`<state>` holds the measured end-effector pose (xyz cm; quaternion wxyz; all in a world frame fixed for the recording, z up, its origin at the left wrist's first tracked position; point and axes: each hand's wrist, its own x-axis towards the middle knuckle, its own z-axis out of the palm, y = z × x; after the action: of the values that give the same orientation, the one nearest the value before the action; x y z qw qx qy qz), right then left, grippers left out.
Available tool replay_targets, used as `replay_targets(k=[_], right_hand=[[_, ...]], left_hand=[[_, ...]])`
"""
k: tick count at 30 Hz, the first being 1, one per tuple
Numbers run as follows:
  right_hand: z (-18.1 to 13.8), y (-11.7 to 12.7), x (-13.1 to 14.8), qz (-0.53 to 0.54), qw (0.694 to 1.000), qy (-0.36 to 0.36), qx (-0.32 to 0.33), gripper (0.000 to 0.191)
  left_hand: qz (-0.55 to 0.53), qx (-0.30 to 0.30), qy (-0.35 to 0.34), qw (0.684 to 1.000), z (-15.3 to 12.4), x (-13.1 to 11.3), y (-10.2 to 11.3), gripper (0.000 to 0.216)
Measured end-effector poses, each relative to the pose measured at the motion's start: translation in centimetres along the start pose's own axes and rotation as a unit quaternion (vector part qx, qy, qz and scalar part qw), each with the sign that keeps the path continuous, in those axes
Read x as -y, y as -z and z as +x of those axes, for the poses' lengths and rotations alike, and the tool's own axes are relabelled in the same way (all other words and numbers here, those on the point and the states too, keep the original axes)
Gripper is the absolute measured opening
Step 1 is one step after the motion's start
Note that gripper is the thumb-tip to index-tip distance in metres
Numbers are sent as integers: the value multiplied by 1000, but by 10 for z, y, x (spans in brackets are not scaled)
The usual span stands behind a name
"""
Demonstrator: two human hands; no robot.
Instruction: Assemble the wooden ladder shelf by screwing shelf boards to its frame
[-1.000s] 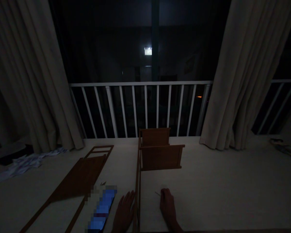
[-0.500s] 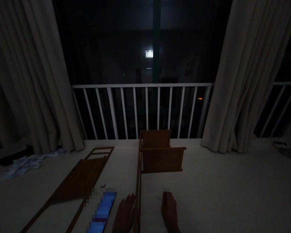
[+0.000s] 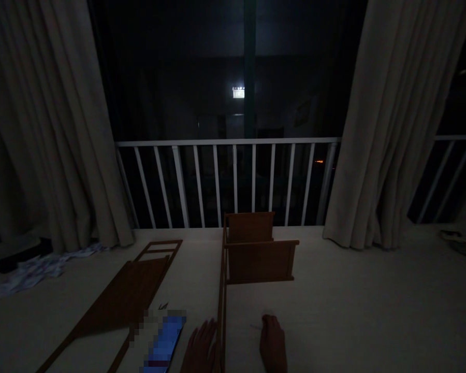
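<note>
The room is dim. A brown wooden frame (image 3: 222, 290) stands on edge on the pale floor, with two upright panels (image 3: 260, 261) fixed to its right side. My left hand (image 3: 201, 348) lies at the bottom of the view, fingers stretched out against the left face of the frame. My right hand (image 3: 272, 342) rests on the floor to the right of the frame, fingers curled together beside a small thin piece (image 3: 255, 326) that I cannot make out.
A flat wooden panel with a frame (image 3: 128, 295) lies on the floor to the left, a blue blurred object (image 3: 163, 342) beside it. Crumpled paper (image 3: 39, 267) sits far left. Curtains (image 3: 388, 124) flank a white railing (image 3: 233, 176) before a dark window.
The view has tilted up a little, so both hands sit lower in the picture. The hands stay beside the frame.
</note>
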<state>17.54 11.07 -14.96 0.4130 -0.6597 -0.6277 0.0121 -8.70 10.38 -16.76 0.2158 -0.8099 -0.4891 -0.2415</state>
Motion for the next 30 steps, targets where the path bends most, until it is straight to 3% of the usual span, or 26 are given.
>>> replay_targets(k=[6, 18, 30], right_hand=[[-2, -5, -8, 18, 999, 9, 30, 31], [-1, -12, -13, -2, 999, 35, 24, 37], [1, -17, -17, -33, 998, 44, 37, 31]], left_hand=[[10, 0, -8, 1000, 1, 2, -2, 54], [25, -44, -25, 998, 4, 1, 0, 56], [9, -51, -22, 998, 4, 5, -8, 58]])
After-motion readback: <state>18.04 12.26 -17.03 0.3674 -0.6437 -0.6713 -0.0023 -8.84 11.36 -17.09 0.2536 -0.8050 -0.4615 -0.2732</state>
